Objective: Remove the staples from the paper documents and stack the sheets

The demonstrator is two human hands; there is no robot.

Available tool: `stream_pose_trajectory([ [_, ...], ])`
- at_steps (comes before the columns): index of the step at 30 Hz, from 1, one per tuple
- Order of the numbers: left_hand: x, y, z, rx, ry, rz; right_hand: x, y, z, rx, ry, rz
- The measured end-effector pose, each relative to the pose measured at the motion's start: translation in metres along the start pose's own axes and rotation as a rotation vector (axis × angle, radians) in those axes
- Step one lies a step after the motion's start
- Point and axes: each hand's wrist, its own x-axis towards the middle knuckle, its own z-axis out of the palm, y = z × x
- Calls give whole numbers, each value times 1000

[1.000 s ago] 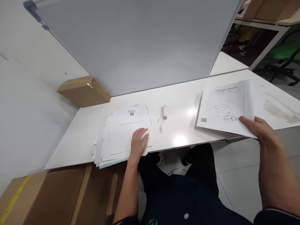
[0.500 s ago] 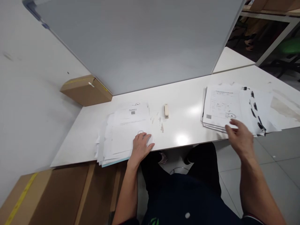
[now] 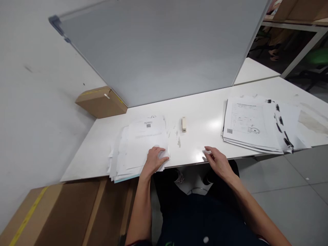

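Left of the small, cream-coloured oblong block, a ragged pile of thin white paper sheets lies flat on the glossy white table. The left hand rests on the pile's near corner, nearer the person than the block, with thumb and fingers spread wide. Right of the block and nearer the person, the right hand is by the table's front edge, thumb and forefinger narrowly apart; whether they pinch anything, I cannot tell. Farther right of the block sits a thicker stack of printed white sheets, black marks along one side.

Each sheet should be light and floppy, easily creased and prone to slide; a pile would be heavier and likely to fan out. One sheet is best pinched at its near right corner, a pile clasped at opposite edges.
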Motion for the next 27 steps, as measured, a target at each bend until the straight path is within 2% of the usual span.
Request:
stream_pose_trajectory([
  [4, -2, -1, 5, -6, 129, 52, -2, -3, 3, 40, -18, 9],
  [7, -8, 7, 12, -12, 355, -48, -4, -11, 7, 145, -54, 49],
  [9, -14, 18, 18, -3, 511, -72, -4, -19, 11, 298, -131, 118],
  [11, -23, 36, 26, -7, 581, 39, -2, -27, 17, 534, -242, 224],
  [13, -33, 56, 35, -44, 544, 268, 0, -35, 24, 783, -360, 333],
  [16, -47, 86, 48, -73, 367, 647, 4, -39, 30, 961, -450, 395],
  [18, -54, 99, 52, -69, 261, 817, 5, -36, 30, 930, -402, 369],
  [20, -57, 101, 51, -106, 204, 884, 6, -27, 24, 827, -298, 360],
  [22, -55, 91, 44, -156, 248, 793, 5, -14, 13, 719, -186, 390],
  [23, -52, 82, 39, -155, 306, 690, 4, -6, 7, 681, -129, 412],
  [25, -45, 61, 28, -55, 434, 397, 1, 9, -6, 642, -25, 450],
  [27, -37, 41, 19, 136, 421, 215, -2, 21, -17, 620, 34, 476],
])
